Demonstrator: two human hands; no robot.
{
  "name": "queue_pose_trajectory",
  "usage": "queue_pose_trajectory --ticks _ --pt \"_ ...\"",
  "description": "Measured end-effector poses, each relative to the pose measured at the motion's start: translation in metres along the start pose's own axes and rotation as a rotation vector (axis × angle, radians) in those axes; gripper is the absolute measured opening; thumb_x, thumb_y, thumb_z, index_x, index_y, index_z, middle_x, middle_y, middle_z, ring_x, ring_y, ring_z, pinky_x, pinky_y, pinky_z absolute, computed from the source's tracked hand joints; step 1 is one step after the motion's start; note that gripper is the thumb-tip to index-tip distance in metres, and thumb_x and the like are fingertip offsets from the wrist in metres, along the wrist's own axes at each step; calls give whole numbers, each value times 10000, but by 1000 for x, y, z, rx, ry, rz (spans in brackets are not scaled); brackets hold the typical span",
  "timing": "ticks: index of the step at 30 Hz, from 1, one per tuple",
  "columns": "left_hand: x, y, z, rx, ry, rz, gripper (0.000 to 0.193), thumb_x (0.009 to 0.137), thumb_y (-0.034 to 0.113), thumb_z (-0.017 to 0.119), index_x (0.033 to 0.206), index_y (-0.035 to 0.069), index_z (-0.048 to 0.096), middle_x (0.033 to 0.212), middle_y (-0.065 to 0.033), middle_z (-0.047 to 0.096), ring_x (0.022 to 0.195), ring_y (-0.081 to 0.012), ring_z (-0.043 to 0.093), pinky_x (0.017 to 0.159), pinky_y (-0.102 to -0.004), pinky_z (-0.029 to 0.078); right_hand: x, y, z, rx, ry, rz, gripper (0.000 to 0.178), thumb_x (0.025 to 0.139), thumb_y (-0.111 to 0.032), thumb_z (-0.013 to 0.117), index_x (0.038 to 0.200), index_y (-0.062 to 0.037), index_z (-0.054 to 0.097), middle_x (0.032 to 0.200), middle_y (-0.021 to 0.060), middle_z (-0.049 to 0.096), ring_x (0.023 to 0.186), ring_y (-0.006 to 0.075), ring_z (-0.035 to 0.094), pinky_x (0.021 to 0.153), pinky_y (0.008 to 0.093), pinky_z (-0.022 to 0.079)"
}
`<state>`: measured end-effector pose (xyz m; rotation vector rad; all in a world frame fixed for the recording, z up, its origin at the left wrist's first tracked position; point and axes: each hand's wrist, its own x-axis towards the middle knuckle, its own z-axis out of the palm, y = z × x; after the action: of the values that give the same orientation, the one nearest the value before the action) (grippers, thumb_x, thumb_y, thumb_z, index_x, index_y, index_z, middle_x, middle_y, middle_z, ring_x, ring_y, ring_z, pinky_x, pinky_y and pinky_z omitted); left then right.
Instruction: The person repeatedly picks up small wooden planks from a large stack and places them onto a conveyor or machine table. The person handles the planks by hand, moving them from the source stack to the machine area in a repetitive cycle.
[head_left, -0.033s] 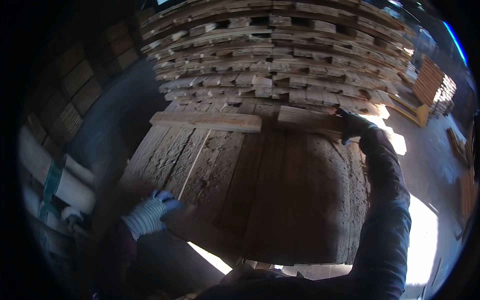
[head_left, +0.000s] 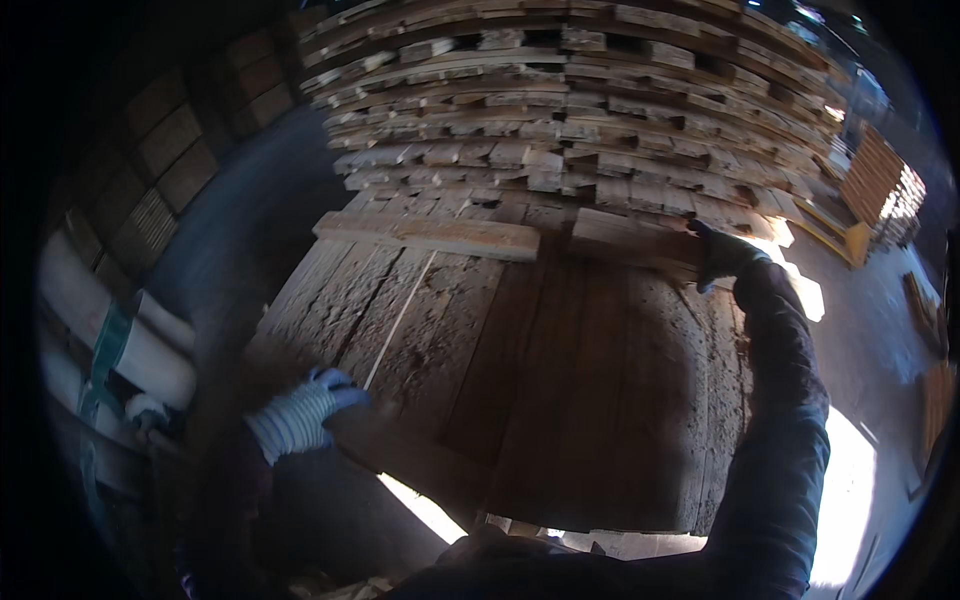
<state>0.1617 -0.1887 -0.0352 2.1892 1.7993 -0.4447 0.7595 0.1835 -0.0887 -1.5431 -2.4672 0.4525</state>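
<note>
Right fingers (head_left: 708,268) clamped on a short board (head_left: 615,232), left fingers (head_left: 345,397) at the end of a dark plank (head_left: 410,452), grip unclear.

the planks (head_left: 455,325) look like rough, matt wood, the glove (head_left: 292,418) ribbed, matt cloth.
</note>
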Motion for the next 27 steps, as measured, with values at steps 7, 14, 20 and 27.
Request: queue_pose_trajectory --ticks 7,14,20,27 --pt "44 -25 -86 -33 373 -99 843 661 235 902 1422 199 540 1420 -181 467 1320 -403 458 1115 -485 412 -32 -85 -9 -62 -141 131 899 503 -161 947 1313 -29 578 1137 194 712 1081 336 669 982 403 525" --pt "227 -86 -121 73 392 -108 942 620 233 905 1465 153 496 1422 -163 500 1333 -361 465 1124 -438 413 -140 -104 5 40 -193 76 950 524 -199 956 1354 -60 517 1176 149 670 1122 287 621 988 405 500" --pt "295 -137 -123 -162 99 55 1087 610 229 898 1554 107 372 1435 -217 552 1287 -342 560 1084 -401 461 -228 -159 23 -93 -47 341 1188 538 -283 958 1523 -30 345 1265 188 647 1201 323 607 1052 404 462" --pt "299 -164 -119 -183 157 295 1156 620 216 903 1599 146 292 1458 -249 534 1336 -349 534 1117 -385 433 -209 -237 42 -222 -19 519 1059 592 -375 973 1445 -30 449 1222 183 658 1150 279 624 1016 384 479"
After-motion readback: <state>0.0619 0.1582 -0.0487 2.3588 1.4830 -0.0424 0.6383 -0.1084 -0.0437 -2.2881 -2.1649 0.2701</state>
